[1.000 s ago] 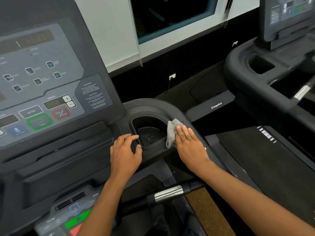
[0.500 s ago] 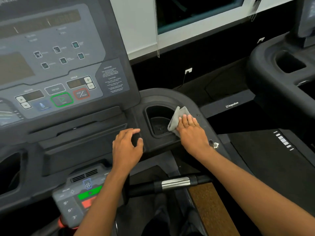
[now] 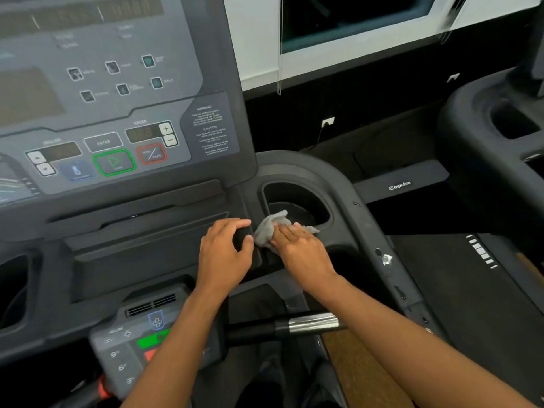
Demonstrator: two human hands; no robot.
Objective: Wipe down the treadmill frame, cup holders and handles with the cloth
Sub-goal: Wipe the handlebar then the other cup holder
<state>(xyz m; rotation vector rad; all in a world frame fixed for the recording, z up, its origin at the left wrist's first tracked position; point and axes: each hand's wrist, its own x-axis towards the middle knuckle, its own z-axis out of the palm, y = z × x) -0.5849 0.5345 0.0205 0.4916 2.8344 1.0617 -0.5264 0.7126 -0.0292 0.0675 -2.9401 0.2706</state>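
A crumpled grey cloth [image 3: 266, 229] lies on the near left rim of the right cup holder [image 3: 297, 206] of the dark treadmill frame [image 3: 350, 198]. My right hand [image 3: 300, 251] presses flat on the cloth, fingers pointing up and left. My left hand [image 3: 225, 254] rests just left of it, fingers curled over the frame edge below the console, thumb almost touching the cloth. A black handle with a silver sensor band [image 3: 312, 323] runs across below my forearms.
The console panel [image 3: 112, 113] with its buttons fills the upper left. A small control pad [image 3: 138, 343] sits under my left forearm. Another treadmill [image 3: 494, 136] stands at the right, and its belt [image 3: 471, 290] lies lower right. A second cup holder [image 3: 14, 290] shows at far left.
My right hand has slid the cloth from the cup holder's right rim to its near left rim, close to my left hand. My view has shifted right and nearer.
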